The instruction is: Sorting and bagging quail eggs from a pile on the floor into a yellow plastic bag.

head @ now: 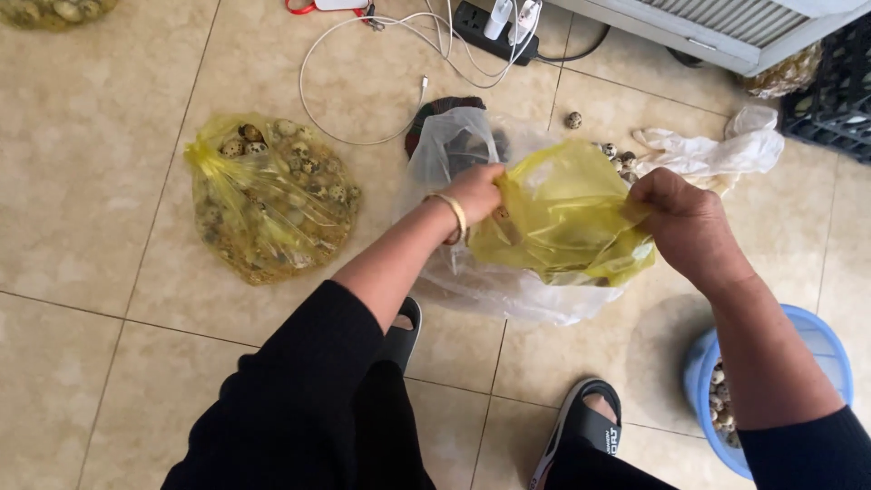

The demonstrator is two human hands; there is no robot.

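1. The left hand pinches one edge of an empty yellow plastic bag, fingers closed on the film; a gold bangle sits at the wrist.
2. The right hand grips the opposite edge, also clamped shut on it, so the bag hangs stretched between both hands above the floor, apparently to spread its mouth.
3. Just behind and under it lies a clear plastic bag, slack on the tiled floor.
4. To the left, well apart, a tied yellow bag of quail eggs rests on the tiles.
5. Loose speckled eggs lie beyond the hands, next to a crumpled white bag.
6. A blue basin with eggs stands by the right forearm, crowding that side; open tile lies to the left.
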